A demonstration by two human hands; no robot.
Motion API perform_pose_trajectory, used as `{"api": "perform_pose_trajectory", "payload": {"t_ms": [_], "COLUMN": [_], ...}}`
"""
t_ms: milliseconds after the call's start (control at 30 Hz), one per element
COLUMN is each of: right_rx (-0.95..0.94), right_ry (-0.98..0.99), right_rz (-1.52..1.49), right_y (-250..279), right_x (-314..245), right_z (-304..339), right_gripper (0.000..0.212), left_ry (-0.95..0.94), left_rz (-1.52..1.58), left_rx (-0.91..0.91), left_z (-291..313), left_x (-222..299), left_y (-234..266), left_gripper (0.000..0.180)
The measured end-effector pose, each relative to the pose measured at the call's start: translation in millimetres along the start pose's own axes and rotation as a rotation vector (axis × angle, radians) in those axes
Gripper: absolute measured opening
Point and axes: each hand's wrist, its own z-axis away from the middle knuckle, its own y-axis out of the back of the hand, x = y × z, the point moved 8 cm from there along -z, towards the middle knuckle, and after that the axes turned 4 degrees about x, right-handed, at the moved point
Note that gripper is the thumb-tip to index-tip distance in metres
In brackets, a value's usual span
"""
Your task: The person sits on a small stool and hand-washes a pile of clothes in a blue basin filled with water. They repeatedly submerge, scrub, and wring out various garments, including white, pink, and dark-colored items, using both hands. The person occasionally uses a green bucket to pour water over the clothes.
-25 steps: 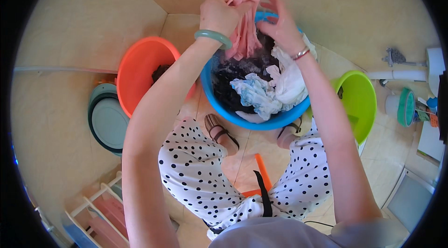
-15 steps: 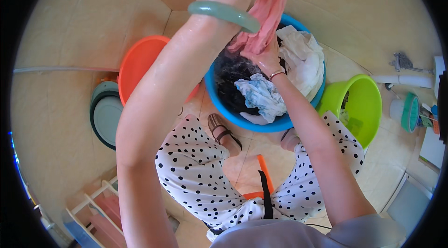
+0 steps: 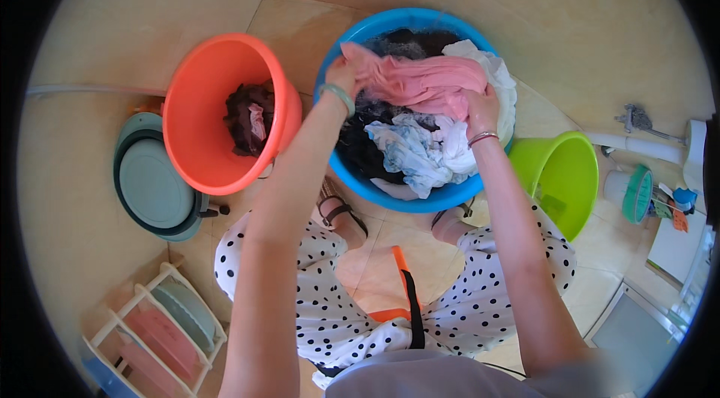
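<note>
I'm looking straight down at both hands in the blue basin, which sits on the tiled floor just ahead of my feet, w/ the pink garment spread across the top of the wet pile inside. My left hand has its fingers closed on the garment's left end, right at the basin's left rim; my right hand has its fingers curled down over the right end, pressing it into the white and pale-blue cloth underneath, though I can't see how tightly. So the garment's long axis runs left-right between the two hands, slightly tilted, left end farther from me. Neither hand is really nearer; each is on its own end. Dark clothes lie toward the basin's far rim and below the left hand. The orange bucket stands tipped just left of the basin, w/ dark laundry inside, touching or nearly so. The green bucket stands near the basin's right side. A grey-green lidded tub sits farther left, and a white rack is by the floor's near-left corner.
</note>
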Motion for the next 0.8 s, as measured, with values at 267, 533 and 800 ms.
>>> {"api": "perform_pose_trajectory", "payload": {"t_ms": [267, 533, 800], "right_rx": [-0.157, -0.766, -0.532], "right_ry": [0.083, 0.758, 0.9], "right_rz": [0.036, 0.757, 1.551], "right_y": [-7, -39, -101], "right_x": [-45, -69, -16], "right_z": [62, 84, -72], "right_gripper": [0.044, 0.05, 0.057], "left_ry": [0.652, 0.513, 0.562], "left_rz": [0.257, 0.651, 0.631], "left_rx": [-0.203, -0.392, -0.271], "left_z": [119, 118, 131], "left_x": [-106, -88, -139], "left_y": [-87, -95, -70], "left_gripper": [0.083, 0.041, 0.042]}}
